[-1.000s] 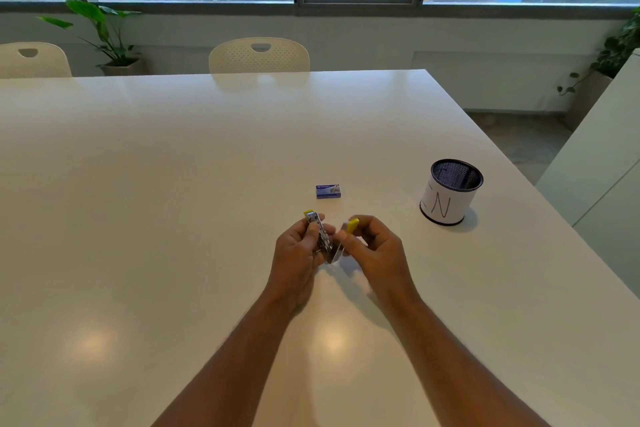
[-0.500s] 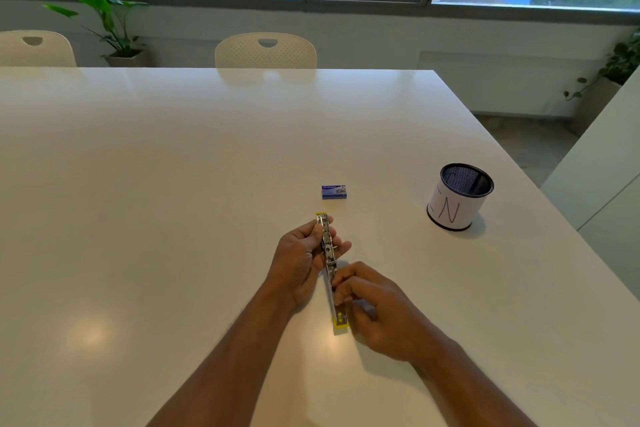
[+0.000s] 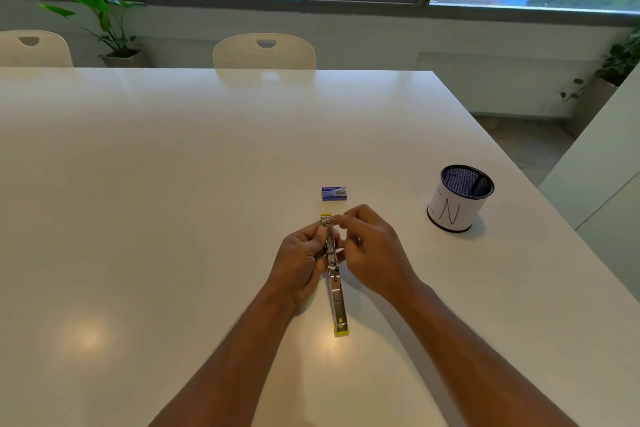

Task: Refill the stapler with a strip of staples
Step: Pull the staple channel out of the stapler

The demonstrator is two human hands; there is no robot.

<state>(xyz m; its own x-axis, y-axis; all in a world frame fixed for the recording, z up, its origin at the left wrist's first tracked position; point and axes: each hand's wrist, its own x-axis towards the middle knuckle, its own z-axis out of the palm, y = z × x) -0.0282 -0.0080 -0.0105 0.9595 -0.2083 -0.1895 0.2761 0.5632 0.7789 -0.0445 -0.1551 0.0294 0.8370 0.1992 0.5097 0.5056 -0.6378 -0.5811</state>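
**Stapler lying open flat, staples not yet in**

The person is holding the stapler [image 3: 331, 255], swung fully open into one long strip on the white table [image 3: 173, 184]. The left hand [image 3: 300, 262] is curling its fingers around the far half, gripping it, probably so the metal channel is facing up and staying steady for loading. The near half, with its yellow tip, is lying free on the table, pointing back from the fingers toward the person.

The right hand [image 3: 370, 248] is hovering over the far end, its fingertips [image 3: 341, 220] pinched together just above the yellow end cap. Whether they are holding a staple strip or merely touching the mechanism, I cannot tell; it is too small and blurred.

Just beyond the fingertips, the small blue staple box [image 3: 334, 193] is sitting closed, a short reach away. Off to the right of the right hand, well apart, a mesh pen cup [image 3: 459, 199] wrapped in paper is standing. Nothing is lying between the fingers and the box, so the reach looks unobstructed.
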